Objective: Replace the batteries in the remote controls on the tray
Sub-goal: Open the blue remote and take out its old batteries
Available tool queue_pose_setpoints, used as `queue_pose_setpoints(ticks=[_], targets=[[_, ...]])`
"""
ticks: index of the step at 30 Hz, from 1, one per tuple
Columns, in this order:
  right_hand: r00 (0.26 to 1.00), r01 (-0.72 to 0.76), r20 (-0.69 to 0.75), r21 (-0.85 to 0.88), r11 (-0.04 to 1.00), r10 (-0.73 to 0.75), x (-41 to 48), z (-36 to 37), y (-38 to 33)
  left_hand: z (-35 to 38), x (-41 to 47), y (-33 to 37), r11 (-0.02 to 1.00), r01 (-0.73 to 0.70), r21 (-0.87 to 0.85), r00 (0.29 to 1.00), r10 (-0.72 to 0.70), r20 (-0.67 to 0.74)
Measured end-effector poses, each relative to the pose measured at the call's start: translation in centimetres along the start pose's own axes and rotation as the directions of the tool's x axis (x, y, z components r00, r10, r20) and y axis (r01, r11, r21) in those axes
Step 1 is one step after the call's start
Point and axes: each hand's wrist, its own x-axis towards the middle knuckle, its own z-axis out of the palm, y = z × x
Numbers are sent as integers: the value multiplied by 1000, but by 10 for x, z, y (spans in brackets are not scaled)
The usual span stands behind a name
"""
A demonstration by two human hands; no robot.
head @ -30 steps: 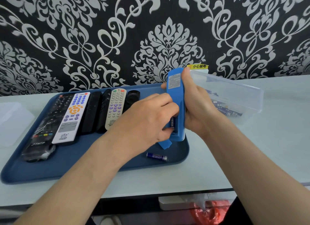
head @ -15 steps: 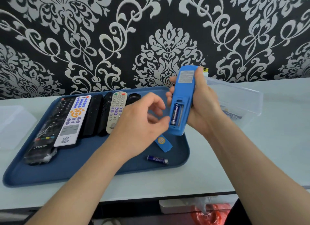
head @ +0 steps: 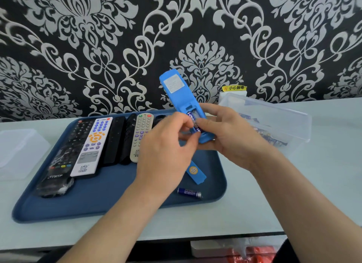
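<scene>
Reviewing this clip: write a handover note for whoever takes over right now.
Right hand grips the blue remote, back toward the camera, compartment open.
Left hand has its fingertips at the battery inside; grip unclear.
Done: battery cover off, lying on the tray near a loose battery.
Left: finish this swap, probably from the clear box, and refit the cover. The state of the other remotes is not shown.

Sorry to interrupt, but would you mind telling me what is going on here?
A person is swapping batteries. The right hand holds the blue remote, its back compartment open, while the left hand picks at a battery inside. The cover and a loose battery lie on the tray beside a row of other remotes.
</scene>
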Motion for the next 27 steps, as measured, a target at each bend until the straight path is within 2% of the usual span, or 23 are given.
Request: queue_pose_setpoints(ticks=[1,2,9,13,18,21,27], targets=[[1000,-7,-6,19,1000,7,1,1,1,1,0,-2,989,-107,102,993,111,-37],[1000,-14,-13,41,999,15,2,3,2,2,0,-4,978,-155,143,985,164,-50],[998,-10,-65,237,971,26,6,19,8,1,0,-5,937,-238,255,964,259,-53],[996,32,-85,255,967,-11,5,21,11,0,3,-5,909,-268,318,956,292,-27],[985,55,-171,186,981,-22,7,26,14,3,4,-4,899,-253,357,964,267,10],[979,62,-202,142,988,-32,7,30,17,2,8,-4,937,-208,281,977,213,11],[981,107,-169,86,990,-92,5,32,19,2,12,-7,989,-83,126,996,85,-9]])
